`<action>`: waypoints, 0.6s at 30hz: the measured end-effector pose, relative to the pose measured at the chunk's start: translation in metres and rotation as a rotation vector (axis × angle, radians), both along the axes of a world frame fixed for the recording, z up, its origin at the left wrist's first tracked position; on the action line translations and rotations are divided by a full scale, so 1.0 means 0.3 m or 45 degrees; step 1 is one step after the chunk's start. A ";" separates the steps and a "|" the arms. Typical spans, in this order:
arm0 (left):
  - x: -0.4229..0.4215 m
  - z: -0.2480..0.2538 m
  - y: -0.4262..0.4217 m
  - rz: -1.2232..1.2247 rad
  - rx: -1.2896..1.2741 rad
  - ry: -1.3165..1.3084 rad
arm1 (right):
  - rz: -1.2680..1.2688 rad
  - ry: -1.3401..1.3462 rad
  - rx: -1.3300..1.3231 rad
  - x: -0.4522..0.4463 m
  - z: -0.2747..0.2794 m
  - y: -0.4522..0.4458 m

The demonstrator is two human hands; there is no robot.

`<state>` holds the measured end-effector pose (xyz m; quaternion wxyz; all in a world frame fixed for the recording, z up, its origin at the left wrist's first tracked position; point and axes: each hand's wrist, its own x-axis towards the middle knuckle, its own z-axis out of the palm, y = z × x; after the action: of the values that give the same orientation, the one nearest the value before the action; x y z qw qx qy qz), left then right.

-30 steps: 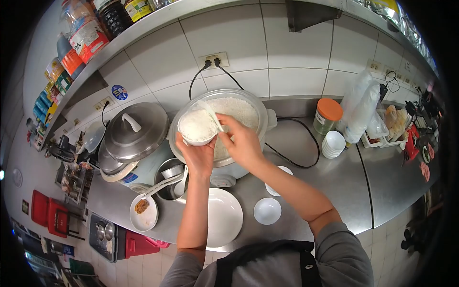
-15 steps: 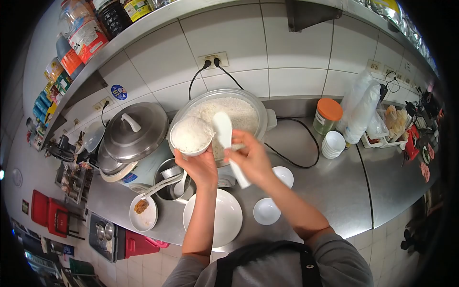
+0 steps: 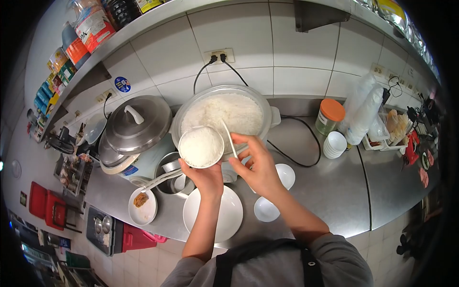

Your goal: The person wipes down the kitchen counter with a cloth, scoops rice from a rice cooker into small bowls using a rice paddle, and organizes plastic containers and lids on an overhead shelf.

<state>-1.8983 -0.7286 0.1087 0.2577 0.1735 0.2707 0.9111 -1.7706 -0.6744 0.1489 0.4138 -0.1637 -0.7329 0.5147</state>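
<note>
My left hand (image 3: 206,178) holds a small white bowl (image 3: 202,166) from below, its fingers wrapped around the side. A rounded mound of white rice (image 3: 201,145) fills the bowl. In my right hand (image 3: 258,165) is a white rice paddle (image 3: 229,136), turned edge-on beside the bowl's right rim. Whether the paddle touches the rim I cannot tell. Just behind both hands stands a large open rice cooker (image 3: 267,103) with cooked rice (image 3: 234,109) inside. A large white plate (image 3: 230,217) lies below my left hand. Two small empty bowls (image 3: 267,209) sit near my right forearm.
A lidded cooker (image 3: 138,125) stands at left, beside a metal pot (image 3: 167,185) with utensils. A small plate (image 3: 149,215) holds a bit of brown food. On the right are stacked bowls (image 3: 334,145), an orange-lidded jar (image 3: 330,117) and a black cord (image 3: 319,143).
The bowl has moved right and slightly down, its rice now smoother and rounder. The paddle has turned from showing its flat face to edge-on, at the bowl's right side.
</note>
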 end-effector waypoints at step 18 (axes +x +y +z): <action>0.013 -0.138 -0.205 -0.501 -0.565 -0.048 | -0.165 -0.314 0.774 0.137 -0.033 -0.024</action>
<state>-1.8944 -0.7902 0.0672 0.4660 0.1449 0.4197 0.7653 -1.7296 -0.6815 0.1390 0.3838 -0.1401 -0.8855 0.2213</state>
